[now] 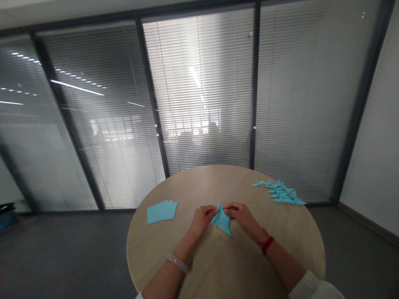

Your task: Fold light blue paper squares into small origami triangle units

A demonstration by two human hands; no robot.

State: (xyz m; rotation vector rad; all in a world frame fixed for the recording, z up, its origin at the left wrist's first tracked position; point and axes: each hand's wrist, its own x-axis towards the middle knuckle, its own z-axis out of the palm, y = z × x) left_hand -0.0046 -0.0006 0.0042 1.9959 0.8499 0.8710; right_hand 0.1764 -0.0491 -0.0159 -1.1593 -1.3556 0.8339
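Note:
A partly folded piece of blue origami paper (222, 222) is held just above or on the round table, between my two hands. My left hand (202, 218) pinches its upper left edge with thumb and fingers. On the other side, my right hand (241, 214) grips the upper right edge in the same way. One pointed corner of the paper aims down toward me, and a narrow tip rises between the fingertips. The fingers hide part of the folds.
The round wooden table (199, 182) carries a fanned stack of blue paper sheets (162, 211) at left. Several folded blue paper cranes (282, 192) sit in a cluster at the right edge. Behind stands a glass partition with blinds (205, 95).

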